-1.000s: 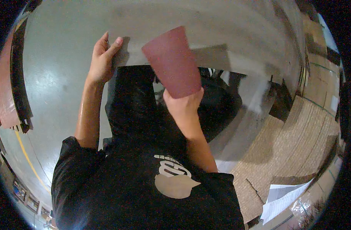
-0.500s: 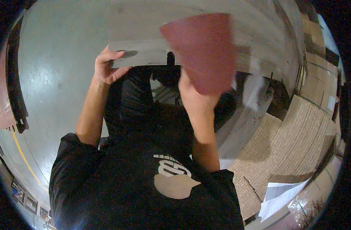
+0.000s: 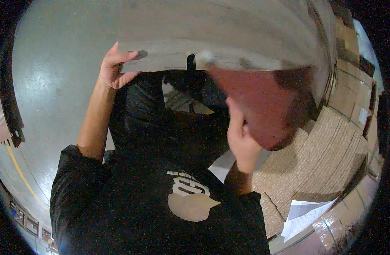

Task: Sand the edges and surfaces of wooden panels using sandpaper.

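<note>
A wide grey-brown board (image 3: 220,25) with a dark slot in its near edge spans the top of the view. My left hand (image 3: 113,70) pinches its near left corner, fingers and thumb closed on the edge. In my right hand (image 3: 242,144) is a reddish-brown sheet of sandpaper (image 3: 267,106), curved and blurred by motion. The sheet hangs over the right part of the board's near edge; whether it touches the board I cannot tell. Part of the right fingers is hidden behind the sheet.
Stacked, strapped cardboard (image 3: 318,161) fills the right side, with white papers (image 3: 305,214) on it. To the left is a grey-green floor (image 3: 54,85) with a yellow line (image 3: 27,178). A reddish-brown stack with a dark side (image 3: 10,106) stands at the far left.
My right hand has swung the sandpaper down and to the right, from over the board to its near edge. My left hand keeps its hold on the corner.
</note>
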Demonstrator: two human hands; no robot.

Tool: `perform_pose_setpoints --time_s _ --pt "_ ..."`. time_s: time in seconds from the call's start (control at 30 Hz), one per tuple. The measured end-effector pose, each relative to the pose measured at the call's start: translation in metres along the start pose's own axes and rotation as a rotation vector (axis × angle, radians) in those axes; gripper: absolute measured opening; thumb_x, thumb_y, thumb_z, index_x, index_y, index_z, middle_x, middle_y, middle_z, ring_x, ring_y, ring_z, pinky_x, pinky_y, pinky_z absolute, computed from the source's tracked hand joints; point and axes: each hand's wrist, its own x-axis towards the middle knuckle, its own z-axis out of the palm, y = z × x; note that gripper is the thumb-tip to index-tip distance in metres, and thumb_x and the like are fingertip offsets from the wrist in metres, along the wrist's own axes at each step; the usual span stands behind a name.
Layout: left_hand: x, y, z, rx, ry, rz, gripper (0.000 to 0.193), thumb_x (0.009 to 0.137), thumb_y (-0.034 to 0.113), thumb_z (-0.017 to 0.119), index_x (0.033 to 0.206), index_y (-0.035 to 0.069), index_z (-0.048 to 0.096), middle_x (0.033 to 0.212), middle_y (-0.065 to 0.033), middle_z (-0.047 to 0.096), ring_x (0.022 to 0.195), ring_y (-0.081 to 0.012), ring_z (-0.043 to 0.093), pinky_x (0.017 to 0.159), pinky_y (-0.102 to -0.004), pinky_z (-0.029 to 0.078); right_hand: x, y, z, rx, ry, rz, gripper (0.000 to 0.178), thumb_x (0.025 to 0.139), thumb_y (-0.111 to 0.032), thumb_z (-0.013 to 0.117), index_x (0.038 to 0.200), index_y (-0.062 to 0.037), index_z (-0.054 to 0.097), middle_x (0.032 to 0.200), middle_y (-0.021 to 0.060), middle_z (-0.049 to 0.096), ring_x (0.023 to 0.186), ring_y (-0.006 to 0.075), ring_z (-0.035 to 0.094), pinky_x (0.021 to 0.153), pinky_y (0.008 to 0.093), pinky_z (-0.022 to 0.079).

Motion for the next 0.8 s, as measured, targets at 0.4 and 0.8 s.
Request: perform_pose_setpoints --time_s 0.4,0.8 --pt "0.011 0.025 0.021 -0.178 0.201 -0.345 0.058 0.09 -0.001 0.053 0.144 -0.002 0.032 0.139 -0.0337 0.045 0.127 -0.0515 0.05 0.095 -0.0793 0.042 0.022 0.035 0.075 -0.021 -0.077 -0.097 0.019 0.074 -0.028 0.074 0.083 -0.0116 0.07 0.065 0.0135 0.066 0.064 0.0388 0.066 0.059 0.0502 0.052" --pt "0.003 0.02 0.028 -0.388 0.201 -0.393 0.055 0.088 0.008 0.068 0.138 0.005 0.046 0.12 -0.0132 0.063 0.1 -0.0236 0.068 0.073 -0.034 0.065 -0.052 0.023 0.056 0.501 0.254 0.052 0.029 0.096 -0.008 0.062 0.122 0.0042 0.063 0.124 0.0144 0.067 0.117 0.0255 0.061 0.1 0.0339 0.047"
